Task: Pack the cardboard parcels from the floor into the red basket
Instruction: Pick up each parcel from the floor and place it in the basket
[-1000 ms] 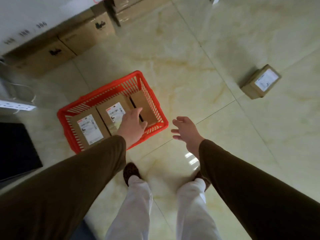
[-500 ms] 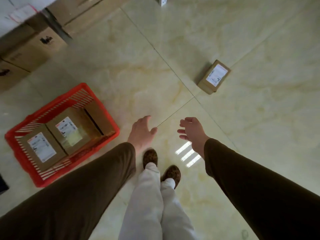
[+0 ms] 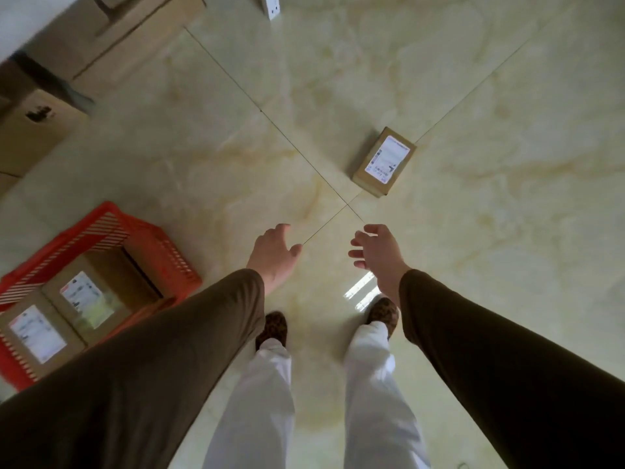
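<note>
A small cardboard parcel [image 3: 384,162] with a white label lies on the tiled floor ahead, slightly right of centre. The red basket [image 3: 148,238] stands on the floor at the left and holds labelled cardboard parcels [image 3: 84,299] packed side by side. My left hand [image 3: 274,253] hangs open above the floor, right of the basket. My right hand [image 3: 377,253] is also open with fingers spread, nearer the lone parcel but well short of it. Both hands hold nothing.
Large cardboard boxes [image 3: 101,38] are stacked along the top left, another [image 3: 30,126] just behind the basket. A small white object [image 3: 272,5] stands at the top edge. My feet [image 3: 274,328] stand on glossy cream tiles.
My left hand has left the basket and swung right. The view has turned right, so the basket slid left and the lone parcel came toward the centre, closer to my hands.
</note>
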Available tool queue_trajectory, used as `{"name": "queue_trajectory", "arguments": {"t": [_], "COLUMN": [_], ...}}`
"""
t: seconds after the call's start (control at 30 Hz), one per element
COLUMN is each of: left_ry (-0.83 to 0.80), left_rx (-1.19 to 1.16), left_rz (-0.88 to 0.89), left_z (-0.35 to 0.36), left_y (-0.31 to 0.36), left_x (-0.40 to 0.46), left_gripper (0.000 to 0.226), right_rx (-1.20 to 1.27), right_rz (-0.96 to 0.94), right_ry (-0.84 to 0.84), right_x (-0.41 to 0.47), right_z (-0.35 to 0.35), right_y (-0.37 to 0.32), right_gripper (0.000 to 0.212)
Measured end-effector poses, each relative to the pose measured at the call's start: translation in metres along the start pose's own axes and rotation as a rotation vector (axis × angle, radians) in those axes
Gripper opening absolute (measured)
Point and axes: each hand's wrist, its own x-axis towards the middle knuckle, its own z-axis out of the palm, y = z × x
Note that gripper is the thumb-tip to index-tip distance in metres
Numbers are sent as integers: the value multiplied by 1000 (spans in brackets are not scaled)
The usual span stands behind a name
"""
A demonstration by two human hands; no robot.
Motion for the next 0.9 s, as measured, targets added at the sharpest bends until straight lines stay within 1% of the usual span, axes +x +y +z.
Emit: {"name": "queue_trajectory", "arguments": {"t": [0.13,0.23,0.33,0.53,0.63,0.7,0.9], "left_ry": [18,3,3,-7,18,22,48], "left_rx": [-29,-115,-192,-335,-423,-504,-682], "left_rz": [-4,-20,-35,-122,-187,-229,-353], "left_z": [26,48,63,68,70,76,109], "left_y": [50,84,111,145,154,159,168], "left_x": [23,39,58,115,151,173,235], "left_gripper": [55,55,56,57,57,57,64], "right_rx": [0,-28,-60,-195,-330,-364,-543], "right_rz": [34,35,33,-54,-137,-161,-212], "right_ry": [4,21,55,76,86,96,28], "right_x": [27,51,79,148,185,208,282], "right_z": [-56,-96,-120,-124,-124,-125,-129], "right_y": [-13,-29,-49,-98,-118,-127,-138], "right_gripper": [28,29,32,36,47,49,51]}}
